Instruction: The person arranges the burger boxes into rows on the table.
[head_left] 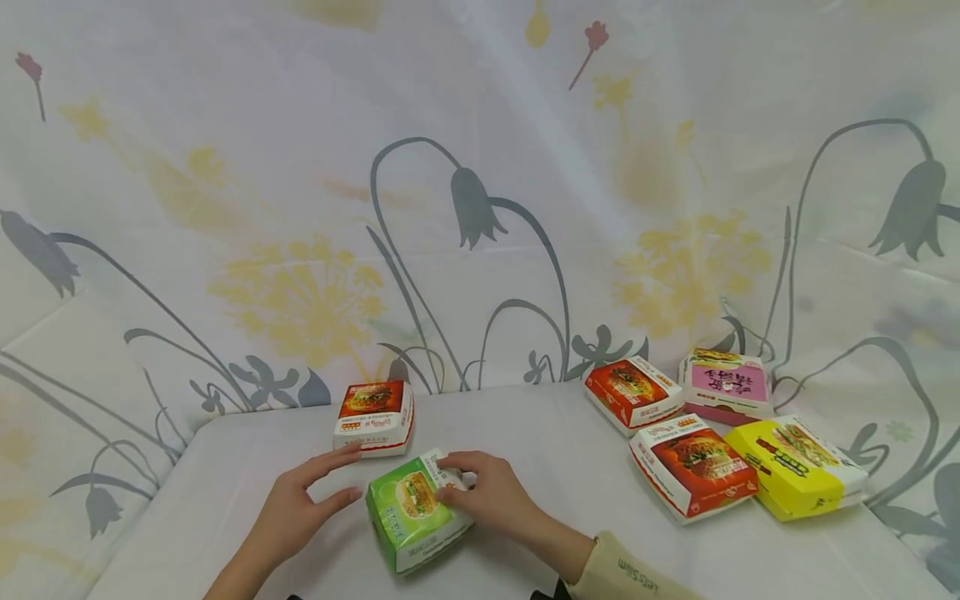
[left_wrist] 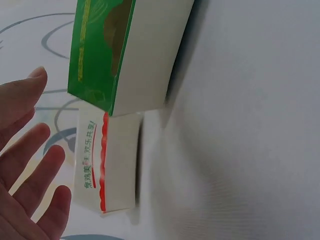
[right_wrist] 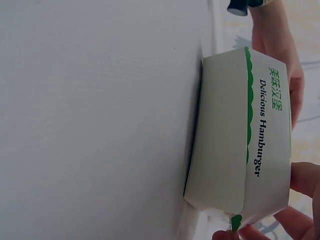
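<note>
A green and white hamburger box (head_left: 408, 512) lies on the white-covered table, turned at an angle. My right hand (head_left: 498, 496) grips its right side, the thumb over the printed top and the fingers at the far edge. To the left of this box my left hand (head_left: 296, 508) is held with its fingers spread, nothing in them. In the left wrist view a gap shows between that hand and the green box (left_wrist: 145, 55). Just behind sits a red and white hamburger box (head_left: 375, 417), close to the left fingertips.
At the right stand two more red and white boxes (head_left: 633, 392), (head_left: 697, 467), a pink and white box (head_left: 726, 387) and a yellow and white box (head_left: 798, 467), grouped closely. A flower-printed curtain (head_left: 480, 275) hangs behind the table (head_left: 555, 450).
</note>
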